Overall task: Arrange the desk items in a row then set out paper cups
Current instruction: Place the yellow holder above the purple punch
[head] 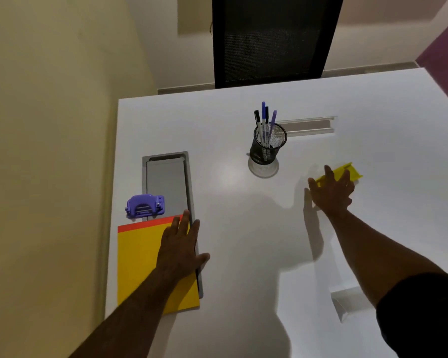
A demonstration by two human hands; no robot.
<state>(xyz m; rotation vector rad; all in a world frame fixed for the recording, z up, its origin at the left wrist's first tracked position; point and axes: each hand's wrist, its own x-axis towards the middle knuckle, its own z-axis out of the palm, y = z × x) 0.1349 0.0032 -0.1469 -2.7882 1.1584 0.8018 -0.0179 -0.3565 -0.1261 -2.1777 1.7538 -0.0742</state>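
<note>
The task looks barely begun. The left hand (180,246) lies flat and open on the yellow notepad (140,259) at 8 o'clock on the tabletop (230,254). The right hand (330,192), fingers spread, rests over the yellow holder (351,171) at 3 o'clock, gripping nothing. The purple hole punch (145,205) and pen cup (268,146) sit scattered, not in a row. No paper cups show.

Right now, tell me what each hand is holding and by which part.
Neither hand grips anything. The left hand lies flat on the yellow notepad, by its right edge. The right hand reaches, fingers spread, over the yellow object; contact cannot be told.
</note>
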